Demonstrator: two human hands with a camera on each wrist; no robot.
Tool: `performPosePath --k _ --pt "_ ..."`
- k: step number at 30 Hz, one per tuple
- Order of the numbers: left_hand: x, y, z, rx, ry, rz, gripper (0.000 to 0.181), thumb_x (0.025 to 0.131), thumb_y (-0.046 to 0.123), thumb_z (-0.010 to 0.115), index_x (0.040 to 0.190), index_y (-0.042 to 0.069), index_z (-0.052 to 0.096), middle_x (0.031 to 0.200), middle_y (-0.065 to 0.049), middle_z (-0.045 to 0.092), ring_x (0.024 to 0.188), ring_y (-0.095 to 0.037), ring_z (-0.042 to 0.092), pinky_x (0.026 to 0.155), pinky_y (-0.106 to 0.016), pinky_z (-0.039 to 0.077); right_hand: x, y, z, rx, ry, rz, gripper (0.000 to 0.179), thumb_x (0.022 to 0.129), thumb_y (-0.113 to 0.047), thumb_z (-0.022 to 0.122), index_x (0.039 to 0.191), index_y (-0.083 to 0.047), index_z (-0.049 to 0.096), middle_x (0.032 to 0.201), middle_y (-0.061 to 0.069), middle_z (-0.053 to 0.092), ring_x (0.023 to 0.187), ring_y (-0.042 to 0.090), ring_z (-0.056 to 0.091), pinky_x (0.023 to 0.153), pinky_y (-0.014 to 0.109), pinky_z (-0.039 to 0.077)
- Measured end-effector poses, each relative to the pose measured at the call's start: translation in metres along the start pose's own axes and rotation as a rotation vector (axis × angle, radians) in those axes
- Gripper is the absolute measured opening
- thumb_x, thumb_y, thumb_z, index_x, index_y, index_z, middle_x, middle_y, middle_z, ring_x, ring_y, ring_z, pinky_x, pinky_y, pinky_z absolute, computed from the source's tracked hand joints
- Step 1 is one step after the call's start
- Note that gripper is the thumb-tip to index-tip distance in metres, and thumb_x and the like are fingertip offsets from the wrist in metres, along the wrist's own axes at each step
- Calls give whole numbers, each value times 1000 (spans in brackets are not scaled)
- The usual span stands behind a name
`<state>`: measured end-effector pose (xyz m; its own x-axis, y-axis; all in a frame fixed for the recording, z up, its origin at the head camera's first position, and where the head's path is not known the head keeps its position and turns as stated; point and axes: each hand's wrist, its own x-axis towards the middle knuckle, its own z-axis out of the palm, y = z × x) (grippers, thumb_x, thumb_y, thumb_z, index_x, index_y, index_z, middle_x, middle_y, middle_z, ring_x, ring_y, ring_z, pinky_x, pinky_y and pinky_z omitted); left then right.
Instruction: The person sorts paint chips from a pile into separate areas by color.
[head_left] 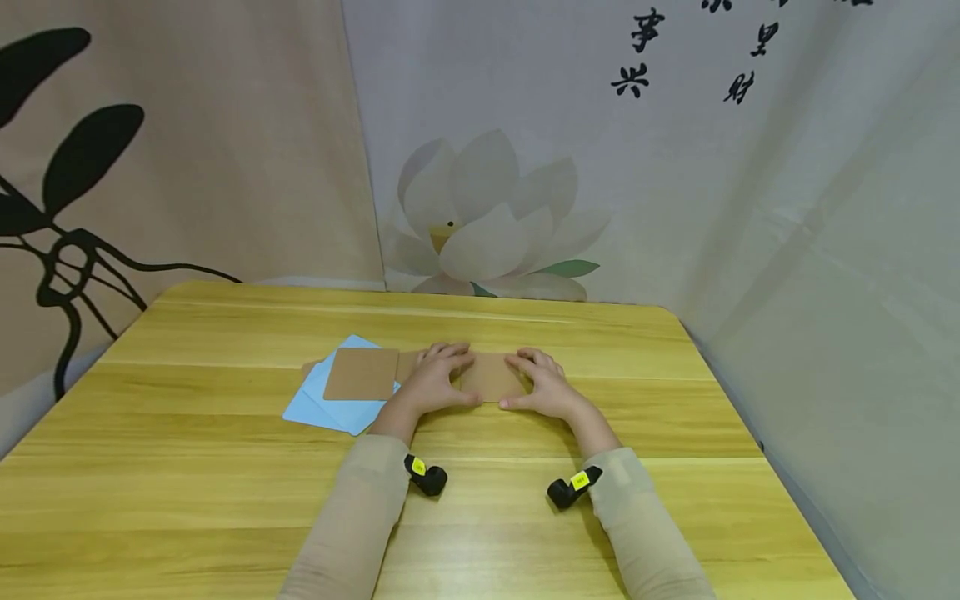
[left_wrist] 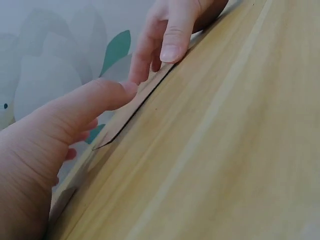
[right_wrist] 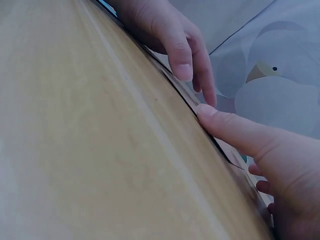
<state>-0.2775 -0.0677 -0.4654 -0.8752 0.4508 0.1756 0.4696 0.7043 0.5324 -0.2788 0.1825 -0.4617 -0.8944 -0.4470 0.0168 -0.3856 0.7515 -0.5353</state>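
Brown rect. paperboard card [head_left: 491, 377], qty 1, R of pale-blue paper sheets [head_left: 311, 408].
L hand [head_left: 435, 382] & R hand [head_left: 547, 392], also R of sheets, at card's ends resp., fingers loosely spread, ungripped; 2nd brown paperboard rect. [head_left: 362, 375] atop sheets.

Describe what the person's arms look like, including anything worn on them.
The left sleeve and right sleeve are long, plain and beige. By each cuff sits a small black device with a rounded end, the left device and right device, each bearing a yellow label. The left grip and right grip are bare, without gloves.
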Motion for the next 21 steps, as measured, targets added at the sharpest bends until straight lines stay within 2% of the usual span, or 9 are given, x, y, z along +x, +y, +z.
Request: performPosePath --k 6,13,17,21 --pt "-1 5 -3 -30 53 40 79 75 47 77 139 8 51 150 -7 36 137 -34 24 108 -56 10 0 -1 1 41 37 -26 87 75 -55 75 147 -18 41 153 10 25 139 34 17 106 61 15" --pt "-7 3 -9 -40 87 68 79 78 49 75 140 7 50 149 -7 38 136 -32 26 107 -57 11 1 -10 4 76 106 -67 82 78 -46 77 146 -16 42 152 11 27 138 33 18 106 60 15" --pt "-14 -3 -17 -52 114 80 78 78 47 75 139 6 50 148 -9 39 135 -35 27 106 -60 13 3 -19 7 121 150 -96 78 79 -41 78 144 -15 45 150 11 31 137 32 21 106 58 16" --pt "-23 -14 -27 -80 125 63 78 78 45 76 141 6 48 148 -11 39 135 -39 26 105 -61 13 7 -30 14 166 189 -132 74 79 -37 79 142 -15 48 148 12 34 136 31 23 106 57 16"
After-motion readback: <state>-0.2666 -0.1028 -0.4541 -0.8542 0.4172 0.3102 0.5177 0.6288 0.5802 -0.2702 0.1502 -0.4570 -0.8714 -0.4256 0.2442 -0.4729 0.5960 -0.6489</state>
